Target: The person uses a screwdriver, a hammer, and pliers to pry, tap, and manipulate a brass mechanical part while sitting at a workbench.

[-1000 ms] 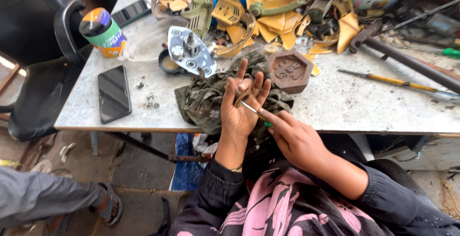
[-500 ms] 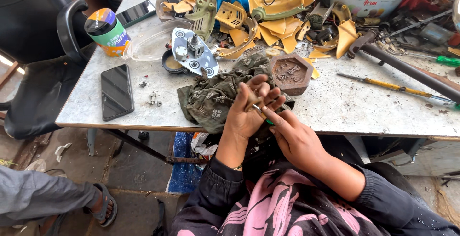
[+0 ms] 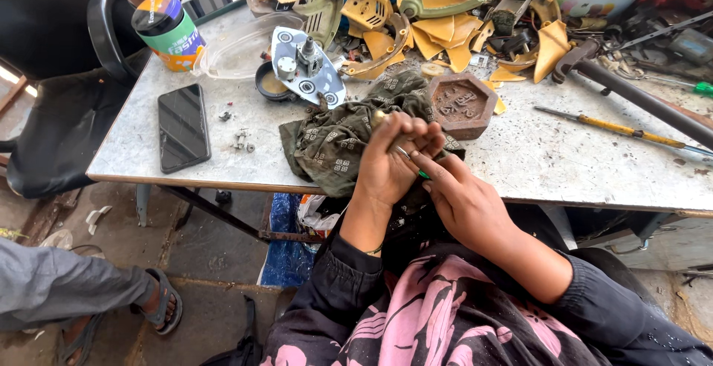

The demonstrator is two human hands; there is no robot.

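My left hand (image 3: 390, 165) is raised over the near table edge, palm toward me, with its fingers curled shut on a small metal part (image 3: 379, 119) that is mostly hidden. My right hand (image 3: 464, 203) lies just right of it and touches its fingers. It pinches a thin tool with a green handle (image 3: 422, 175), of which only a sliver shows between the hands. Under and behind both hands, an olive patterned cloth (image 3: 330, 143) is bunched on the table. A brown hexagonal block (image 3: 462, 105) sits just beyond my fingers.
A grey metal plate with a shaft (image 3: 304, 69) lies left of the cloth, with a black phone (image 3: 183, 127) and a can (image 3: 167, 28) further left. Yellow plastic parts (image 3: 438, 2) crowd the back. A yellow-handled screwdriver (image 3: 616, 127) lies right. Another person's sandalled foot (image 3: 156, 303) is below left.
My left fingers, spread a second ago, have curled shut around the small part. Both hands have stayed together over the cloth, and the view has shifted slightly.
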